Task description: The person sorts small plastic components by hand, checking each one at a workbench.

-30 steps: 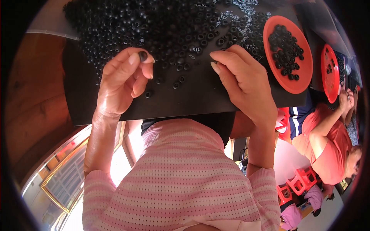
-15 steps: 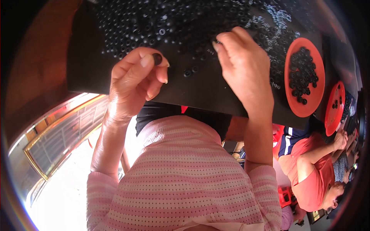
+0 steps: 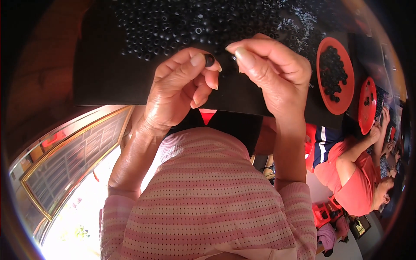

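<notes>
My left hand point(image 3: 178, 82) pinches a small round black plastic cap point(image 3: 209, 60) between thumb and forefinger, above the dark tabletop point(image 3: 108, 89). Close on its right, my right hand point(image 3: 277, 71) has thumb and forefinger pressed together. A tiny shiny metal piece point(image 3: 234, 57) peeks from that pinch, mostly hidden by the fingertips; it may be a spring. Beyond both hands spreads a mass of loose black caps point(image 3: 173, 26), several showing ring-shaped open ends.
Silvery small springs point(image 3: 299, 27) lie among the caps at the far right. An orange-red bowl point(image 3: 321, 82) of black pieces stands on the right, with a red tray point(image 3: 366, 115) past it. Another person in an orange shirt point(image 3: 351, 173) sits at the right.
My left hand has moved right with the cap. My right hand has come off the tabletop pile toward it, a shiny bit now showing at its fingertips. The view has shifted slightly.
</notes>
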`<act>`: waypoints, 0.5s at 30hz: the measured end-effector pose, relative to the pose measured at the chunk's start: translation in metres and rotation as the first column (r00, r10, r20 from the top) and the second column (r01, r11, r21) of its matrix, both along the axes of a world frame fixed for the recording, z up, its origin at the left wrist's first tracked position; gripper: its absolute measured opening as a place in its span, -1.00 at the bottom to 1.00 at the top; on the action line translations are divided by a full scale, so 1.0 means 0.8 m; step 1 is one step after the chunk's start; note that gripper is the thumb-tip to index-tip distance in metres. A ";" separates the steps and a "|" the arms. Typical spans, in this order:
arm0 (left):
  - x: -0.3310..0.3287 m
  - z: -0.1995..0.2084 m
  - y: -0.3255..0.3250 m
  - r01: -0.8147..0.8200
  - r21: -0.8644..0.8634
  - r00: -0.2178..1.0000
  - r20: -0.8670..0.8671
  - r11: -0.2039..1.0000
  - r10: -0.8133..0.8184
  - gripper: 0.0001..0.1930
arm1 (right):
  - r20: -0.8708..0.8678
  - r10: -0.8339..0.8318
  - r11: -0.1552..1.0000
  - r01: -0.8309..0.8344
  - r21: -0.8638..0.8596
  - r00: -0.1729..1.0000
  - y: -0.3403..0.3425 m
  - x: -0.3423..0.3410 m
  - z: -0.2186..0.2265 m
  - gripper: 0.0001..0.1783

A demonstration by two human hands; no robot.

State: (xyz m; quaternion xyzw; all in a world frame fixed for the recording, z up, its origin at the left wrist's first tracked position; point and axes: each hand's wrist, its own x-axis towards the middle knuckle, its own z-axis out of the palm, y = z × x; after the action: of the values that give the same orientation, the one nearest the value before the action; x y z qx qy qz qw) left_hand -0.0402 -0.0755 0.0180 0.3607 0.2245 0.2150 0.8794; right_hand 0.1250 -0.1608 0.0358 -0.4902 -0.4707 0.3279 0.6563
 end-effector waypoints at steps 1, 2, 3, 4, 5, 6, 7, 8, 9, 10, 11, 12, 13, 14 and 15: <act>-0.001 0.000 -0.001 0.000 -0.003 1.000 0.008 1.000 0.000 -0.72 | 0.008 0.000 1.000 0.000 -0.003 1.000 0.002 -0.007 0.000 -0.92; -0.002 0.000 -0.003 0.008 -0.023 1.000 0.018 1.000 -0.008 -0.73 | -0.013 0.005 1.000 -0.005 0.005 1.000 0.004 -0.013 0.000 -0.92; -0.002 -0.001 -0.004 0.016 -0.044 1.000 0.028 0.999 -0.015 -0.73 | -0.033 0.010 1.000 -0.010 0.013 0.999 0.006 -0.020 0.000 -0.92; -0.003 0.000 -0.006 0.015 -0.052 0.999 0.046 0.999 -0.013 -0.74 | -0.079 0.007 1.000 -0.007 -0.007 0.997 0.007 -0.030 -0.006 -0.92; -0.005 -0.001 -0.006 0.014 -0.054 0.999 0.053 0.998 -0.011 -0.74 | -0.073 0.008 1.000 -0.009 -0.009 0.997 0.007 -0.034 -0.008 -0.92; -0.006 -0.003 -0.006 0.015 -0.070 0.998 0.060 0.997 -0.011 -0.74 | 0.013 -0.029 0.999 0.029 -0.014 1.000 0.007 -0.036 -0.008 -0.93; -0.008 -0.004 -0.007 0.018 -0.087 0.998 0.067 0.996 -0.012 -0.74 | 0.099 -0.065 0.998 0.067 -0.015 0.993 0.007 -0.039 -0.008 -0.93; -0.009 -0.004 -0.007 0.022 -0.104 0.997 0.079 0.994 -0.014 -0.74 | 0.097 -0.081 0.997 0.082 -0.014 0.992 0.008 -0.042 -0.006 -0.92; -0.010 -0.005 -0.007 0.024 -0.107 0.996 0.085 0.994 -0.015 -0.74 | 0.103 -0.082 0.996 0.084 -0.017 0.991 0.009 -0.045 -0.006 -0.92; -0.010 -0.005 -0.006 0.016 -0.114 0.996 0.089 0.993 -0.005 -0.74 | 0.200 -0.117 0.993 0.115 0.024 0.973 0.010 -0.046 -0.008 -0.91; -0.010 -0.005 -0.006 0.007 -0.121 0.996 0.093 0.993 0.004 -0.73 | 0.293 -0.154 0.988 0.141 0.067 0.943 0.010 -0.048 -0.008 -0.90; -0.011 -0.006 -0.005 0.012 -0.124 0.995 0.097 0.992 0.000 -0.73 | 0.297 -0.157 0.987 0.144 0.064 0.942 0.010 -0.049 -0.008 -0.90; -0.011 -0.006 -0.005 0.016 -0.129 0.995 0.103 0.991 -0.003 -0.73 | 0.449 -0.210 0.977 0.170 0.129 0.868 0.008 -0.050 -0.008 -0.86; -0.011 -0.007 -0.005 0.021 -0.134 0.994 0.108 0.991 -0.006 -0.73 | 0.583 -0.264 0.964 0.182 0.196 0.768 0.007 -0.050 -0.008 -0.81; -0.010 -0.007 -0.005 0.024 -0.138 0.994 0.110 0.990 -0.008 -0.73 | 0.586 -0.264 0.964 0.185 0.192 0.766 0.006 -0.050 -0.010 -0.81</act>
State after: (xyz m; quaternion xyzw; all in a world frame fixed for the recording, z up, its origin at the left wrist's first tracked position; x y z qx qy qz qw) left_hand -0.0483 -0.0794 0.0122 0.2880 0.1876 0.2111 0.9151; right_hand 0.0851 -0.1561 0.0280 -0.5804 -0.6131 0.0431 0.5342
